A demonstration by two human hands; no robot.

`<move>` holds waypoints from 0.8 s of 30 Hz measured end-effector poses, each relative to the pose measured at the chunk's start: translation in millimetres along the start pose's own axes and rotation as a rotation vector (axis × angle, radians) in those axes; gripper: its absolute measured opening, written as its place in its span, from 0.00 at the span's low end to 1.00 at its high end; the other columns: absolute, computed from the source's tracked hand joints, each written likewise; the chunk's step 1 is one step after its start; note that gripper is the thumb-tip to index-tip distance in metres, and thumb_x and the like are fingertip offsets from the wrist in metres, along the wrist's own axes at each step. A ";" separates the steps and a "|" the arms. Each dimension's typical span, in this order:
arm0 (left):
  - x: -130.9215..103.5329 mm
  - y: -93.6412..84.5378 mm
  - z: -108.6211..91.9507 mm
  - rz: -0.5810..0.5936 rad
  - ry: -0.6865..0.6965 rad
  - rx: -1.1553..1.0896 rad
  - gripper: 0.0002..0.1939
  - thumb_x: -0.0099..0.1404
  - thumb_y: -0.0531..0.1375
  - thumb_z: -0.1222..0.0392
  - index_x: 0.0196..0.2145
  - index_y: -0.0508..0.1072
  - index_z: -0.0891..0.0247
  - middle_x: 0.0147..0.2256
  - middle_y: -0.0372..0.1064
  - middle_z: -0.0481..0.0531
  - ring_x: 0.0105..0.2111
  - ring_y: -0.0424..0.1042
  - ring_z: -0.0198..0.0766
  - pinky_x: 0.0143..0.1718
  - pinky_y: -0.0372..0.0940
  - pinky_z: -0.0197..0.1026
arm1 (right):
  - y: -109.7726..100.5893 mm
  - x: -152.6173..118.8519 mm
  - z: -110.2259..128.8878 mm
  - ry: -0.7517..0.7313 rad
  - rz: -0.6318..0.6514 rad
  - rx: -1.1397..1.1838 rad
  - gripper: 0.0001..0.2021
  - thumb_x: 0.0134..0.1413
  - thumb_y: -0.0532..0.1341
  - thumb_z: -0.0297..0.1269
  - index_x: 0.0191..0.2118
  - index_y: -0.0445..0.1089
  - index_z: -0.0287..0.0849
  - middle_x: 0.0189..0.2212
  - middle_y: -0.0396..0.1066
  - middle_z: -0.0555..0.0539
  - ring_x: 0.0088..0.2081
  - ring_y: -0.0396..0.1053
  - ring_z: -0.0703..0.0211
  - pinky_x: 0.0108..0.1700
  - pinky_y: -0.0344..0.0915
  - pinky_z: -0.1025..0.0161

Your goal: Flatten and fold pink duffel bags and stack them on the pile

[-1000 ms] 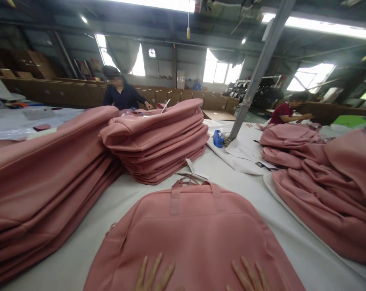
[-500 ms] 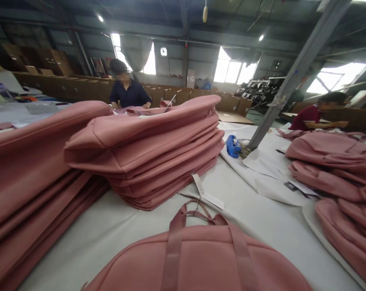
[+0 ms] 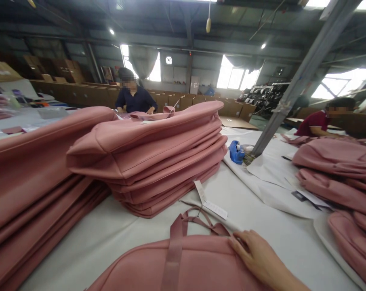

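A pink bag [image 3: 140, 262] lies at the bottom of the head view, its curved, seamed top edge toward the stacks. One of its straps [image 3: 174, 250] runs down over the front, and both handles loop above the top edge. White paper hang tags [image 3: 215, 209] are tied to the handles and rest on the white table covering. My right hand [image 3: 257, 254] comes in from the lower right, its fingers curled over the bag's top edge where the other strap meets it. That strap is mostly hidden by the hand. My left hand is out of view.
Stacked pink bags stand ahead [image 3: 158, 153] and at the left [image 3: 34, 182]; more pink bags [image 3: 337, 161] lie at the right. A blue tape dispenser-like object [image 3: 236, 152] sits beside a slanted grey post [image 3: 292, 93]. Two people [image 3: 136, 99] work farther back, near cardboard boxes.
My right hand has come into view from the lower right and taken hold of the bag's top edge by the right strap. The view has tilted slightly upward.
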State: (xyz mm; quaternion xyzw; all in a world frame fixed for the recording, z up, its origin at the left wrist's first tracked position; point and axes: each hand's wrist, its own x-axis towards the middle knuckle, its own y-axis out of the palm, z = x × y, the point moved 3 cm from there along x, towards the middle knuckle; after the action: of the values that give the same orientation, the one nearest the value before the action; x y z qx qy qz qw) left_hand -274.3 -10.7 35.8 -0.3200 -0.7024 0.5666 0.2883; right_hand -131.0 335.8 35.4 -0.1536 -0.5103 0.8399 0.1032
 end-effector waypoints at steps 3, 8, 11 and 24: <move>22.0 -10.9 13.3 -0.082 -0.121 -0.234 0.26 0.70 0.44 0.43 0.61 0.63 0.49 0.52 0.71 0.48 0.55 0.67 0.50 0.54 0.67 0.53 | 1.7 10.0 2.8 0.023 0.125 0.141 0.25 0.64 0.46 0.57 0.34 0.72 0.46 0.32 0.74 0.48 0.36 0.69 0.50 0.39 0.60 0.56; 97.4 12.2 14.4 0.313 -0.204 -0.870 0.38 0.64 0.43 0.30 0.40 0.76 0.67 0.32 0.75 0.56 0.34 0.73 0.45 0.36 0.68 0.43 | 3.7 3.1 -12.9 0.078 0.068 0.231 0.25 0.60 0.48 0.60 0.27 0.63 0.43 0.26 0.66 0.49 0.31 0.62 0.55 0.32 0.55 0.60; 114.4 17.5 -4.6 0.575 -0.045 -1.030 0.34 0.63 0.48 0.29 0.32 0.75 0.65 0.28 0.72 0.51 0.30 0.69 0.40 0.33 0.62 0.39 | 0.3 -0.3 -14.5 0.058 0.032 0.390 0.21 0.59 0.53 0.58 0.29 0.61 0.43 0.28 0.65 0.50 0.32 0.62 0.56 0.34 0.57 0.61; 26.2 -60.7 -74.1 0.663 0.223 -1.247 0.34 0.67 0.45 0.33 0.46 0.76 0.64 0.29 0.76 0.54 0.32 0.75 0.44 0.40 0.67 0.44 | -26.7 -93.4 61.8 -0.437 -0.020 0.361 0.19 0.64 0.57 0.43 0.59 0.63 0.53 0.49 0.73 0.46 0.50 0.70 0.51 0.53 0.67 0.55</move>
State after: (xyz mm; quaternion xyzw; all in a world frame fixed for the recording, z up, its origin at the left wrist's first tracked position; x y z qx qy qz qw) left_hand -241.3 45.7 110.6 -0.6779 -0.7277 0.0811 -0.0654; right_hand -66.0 266.2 100.1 0.0573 -0.3641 0.9293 0.0248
